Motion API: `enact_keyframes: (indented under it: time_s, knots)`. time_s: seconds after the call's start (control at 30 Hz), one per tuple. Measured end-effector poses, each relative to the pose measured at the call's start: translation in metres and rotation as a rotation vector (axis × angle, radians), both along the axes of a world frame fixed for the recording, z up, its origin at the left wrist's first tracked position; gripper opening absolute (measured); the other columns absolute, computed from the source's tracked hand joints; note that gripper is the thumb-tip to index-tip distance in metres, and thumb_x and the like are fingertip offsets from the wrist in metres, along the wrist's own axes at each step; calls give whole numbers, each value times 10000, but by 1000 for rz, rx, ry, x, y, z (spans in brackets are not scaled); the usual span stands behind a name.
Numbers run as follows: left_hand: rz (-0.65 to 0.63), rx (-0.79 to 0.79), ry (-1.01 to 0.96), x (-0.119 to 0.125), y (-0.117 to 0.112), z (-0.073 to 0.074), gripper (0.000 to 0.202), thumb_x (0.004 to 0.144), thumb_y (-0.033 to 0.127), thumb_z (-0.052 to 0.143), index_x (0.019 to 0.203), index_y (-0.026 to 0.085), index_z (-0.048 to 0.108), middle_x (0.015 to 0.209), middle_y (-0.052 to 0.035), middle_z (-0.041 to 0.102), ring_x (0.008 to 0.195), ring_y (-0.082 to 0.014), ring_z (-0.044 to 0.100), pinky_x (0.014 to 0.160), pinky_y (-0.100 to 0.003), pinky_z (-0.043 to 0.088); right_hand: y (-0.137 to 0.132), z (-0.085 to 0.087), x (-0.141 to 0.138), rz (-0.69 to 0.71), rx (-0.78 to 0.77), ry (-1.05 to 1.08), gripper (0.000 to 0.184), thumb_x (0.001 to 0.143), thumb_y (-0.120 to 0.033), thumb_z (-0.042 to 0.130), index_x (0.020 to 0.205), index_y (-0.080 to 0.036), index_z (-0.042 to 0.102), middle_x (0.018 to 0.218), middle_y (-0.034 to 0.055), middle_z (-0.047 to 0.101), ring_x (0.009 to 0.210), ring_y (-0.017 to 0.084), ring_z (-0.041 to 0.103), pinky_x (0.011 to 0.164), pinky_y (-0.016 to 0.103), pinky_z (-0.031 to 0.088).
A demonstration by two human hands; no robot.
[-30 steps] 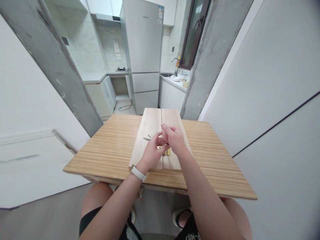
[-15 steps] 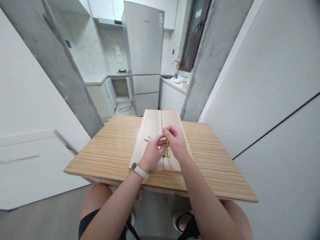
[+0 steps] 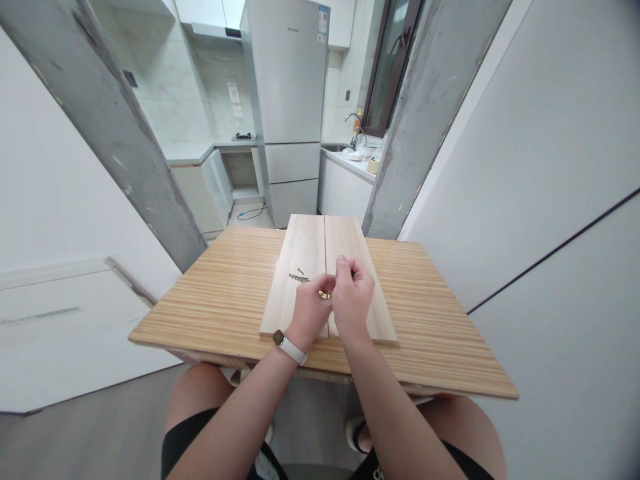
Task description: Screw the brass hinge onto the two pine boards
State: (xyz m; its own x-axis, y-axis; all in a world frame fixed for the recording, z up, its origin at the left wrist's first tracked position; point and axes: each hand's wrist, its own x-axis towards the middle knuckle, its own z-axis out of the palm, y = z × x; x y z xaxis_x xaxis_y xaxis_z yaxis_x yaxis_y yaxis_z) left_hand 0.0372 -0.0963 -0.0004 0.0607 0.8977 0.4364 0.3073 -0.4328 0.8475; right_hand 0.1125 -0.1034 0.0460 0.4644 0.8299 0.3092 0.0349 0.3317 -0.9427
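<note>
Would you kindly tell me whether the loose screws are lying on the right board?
No, the screws lie on the left board, near the left hand.

Bright, even, cool-white light fills the scene. A pale reflection shines on the wall tiles (image 3: 233, 92), and the brass piece (image 3: 325, 294) glints. Shadows are soft; the floor (image 3: 310, 417) under the table (image 3: 430, 320) is dimmer. The wide lens makes the pillars (image 3: 440, 87) lean outward at the top and stretches the table's near edge. The view's far right darkens and blurs; the screws (image 3: 299, 277) look slightly soft.
</note>
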Motion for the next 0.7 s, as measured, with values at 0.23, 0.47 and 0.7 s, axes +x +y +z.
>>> enact_keyframes:
  time_s: [0.23, 0.47, 0.7]
  knots:
    - [-204, -82, -103, -3, 14, -3, 168, 790, 112, 714, 950, 163, 729, 928, -53, 776, 859, -183, 710, 804, -284, 532, 35, 4, 34, 451, -80, 86, 594, 914, -526, 629, 483, -248, 329, 422, -56, 328, 419, 96, 276, 450, 299, 220]
    - [-469, -182, -322, -2, 24, -5, 365, 897, 123, 621, 1261, 145, 628, 1128, -122, 760, 1086, -223, 721, 931, -323, 555, 55, 18, 63, 1019, -176, 108, 620, 888, -496, 692, 469, -245, 311, 405, -83, 266, 399, 76, 209, 449, 296, 143]
    - [-387, -103, -207, -14, 28, -6, 229, 861, 102, 657, 1084, 156, 649, 1090, -99, 755, 1025, -218, 737, 914, -330, 584, 46, 13, 45, 902, -106, -61, 568, 917, -563, 648, 517, -211, 450, 475, -51, 391, 457, 97, 355, 479, 276, 270]
